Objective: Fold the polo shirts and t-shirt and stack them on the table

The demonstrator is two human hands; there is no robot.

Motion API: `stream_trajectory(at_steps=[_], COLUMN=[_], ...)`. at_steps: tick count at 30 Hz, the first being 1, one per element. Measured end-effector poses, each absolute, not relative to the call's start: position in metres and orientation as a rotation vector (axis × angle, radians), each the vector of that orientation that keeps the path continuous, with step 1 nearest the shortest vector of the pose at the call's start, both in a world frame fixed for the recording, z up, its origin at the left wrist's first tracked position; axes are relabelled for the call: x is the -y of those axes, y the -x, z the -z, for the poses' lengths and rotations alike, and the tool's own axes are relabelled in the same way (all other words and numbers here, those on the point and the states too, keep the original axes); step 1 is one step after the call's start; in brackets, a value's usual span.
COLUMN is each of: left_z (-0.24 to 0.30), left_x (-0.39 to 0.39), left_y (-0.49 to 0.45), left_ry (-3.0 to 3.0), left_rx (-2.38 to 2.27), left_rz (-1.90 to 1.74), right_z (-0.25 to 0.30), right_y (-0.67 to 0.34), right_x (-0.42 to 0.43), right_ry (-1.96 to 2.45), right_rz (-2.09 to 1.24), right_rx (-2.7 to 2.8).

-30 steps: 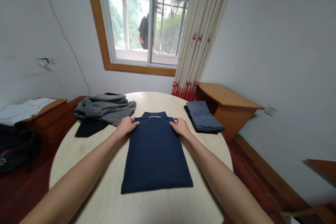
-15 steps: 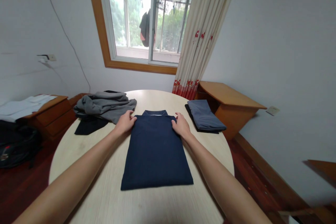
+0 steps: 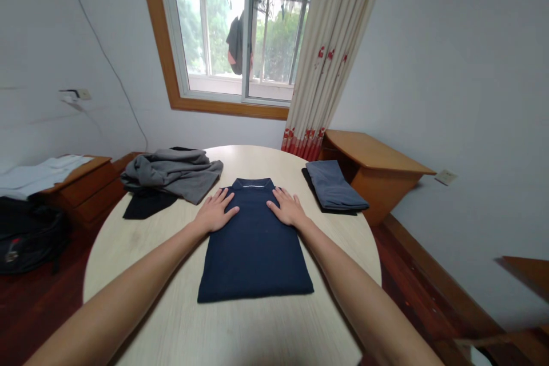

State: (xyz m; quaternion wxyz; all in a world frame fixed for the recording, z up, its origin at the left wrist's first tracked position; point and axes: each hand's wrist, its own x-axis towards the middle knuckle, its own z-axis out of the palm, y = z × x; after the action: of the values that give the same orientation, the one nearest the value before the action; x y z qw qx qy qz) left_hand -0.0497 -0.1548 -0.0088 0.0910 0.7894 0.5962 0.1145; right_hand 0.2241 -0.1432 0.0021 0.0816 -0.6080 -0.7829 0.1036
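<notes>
1. Both of your hands lie flat, palms down and fingers spread, gripping nothing. Your left hand and your right hand press on the far part of the navy shirt, just short of its collar.
2. Folded into a neat rectangle, the navy shirt lies in the middle of the round desk, collar at the far end. Your left hand overlaps its left edge.
3. On the far left of the desk a crumpled grey garment lies over a black cloth, near your left hand but apart from it.
4. On the far right, at the desk's edge, sits a folded blue-grey garment, apart from your right hand.
5. Past the desk stand a wooden side table and a curtain on the right, and a low cabinet on the left.
</notes>
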Motion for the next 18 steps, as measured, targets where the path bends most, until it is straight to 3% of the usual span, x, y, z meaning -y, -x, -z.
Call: stream_trajectory(at_steps=[5,10,18], left_z=[-0.008,-0.002,0.021], left_x=[0.175,0.248,0.302], left_y=[0.032,0.002,0.039], left_ry=[-2.401,-2.592,-2.698], left_rx=[-1.837,-1.394,-1.337], left_rz=[-0.367,-0.402,-0.403], right_z=[-0.018,-0.019,-0.004], right_y=[-0.221,-0.189,-0.228], right_x=[0.151,0.21,0.269], right_ry=[1.874,1.536,1.55], right_rz=[-0.219,-0.238,-0.302], right_rx=[2.31,2.454,2.468])
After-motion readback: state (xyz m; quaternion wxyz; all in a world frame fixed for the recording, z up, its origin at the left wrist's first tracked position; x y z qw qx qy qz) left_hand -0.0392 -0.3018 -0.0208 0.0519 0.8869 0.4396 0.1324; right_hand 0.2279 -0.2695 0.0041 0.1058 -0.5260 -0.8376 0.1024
